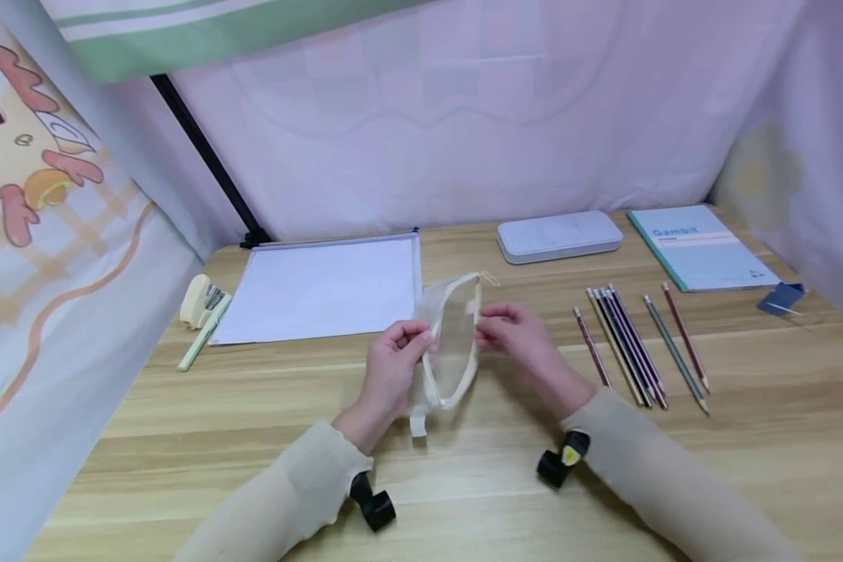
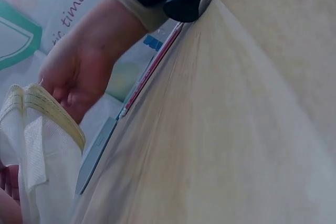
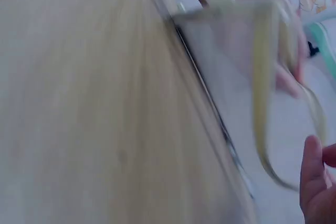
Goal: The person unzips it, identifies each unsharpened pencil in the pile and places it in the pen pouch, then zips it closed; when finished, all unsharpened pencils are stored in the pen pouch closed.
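Wooden desk [image 1: 253, 468] in front of me. Far left: my stapler [image 1: 198, 300] with a pale green pen [image 1: 204, 342] just beside it. Clear zip folder [image 1: 323, 287] holding white paper lies flat, back left. White tin case [image 1: 559, 235] at the back. Teal notebook [image 1: 702, 246] back right, small blue clip [image 1: 781, 299] near it. Row of pencils [image 1: 632, 347] on my right. Pale curtains all round.

Soft, even, bright light with faint shadows; head view sharp, both wrist views blurred.
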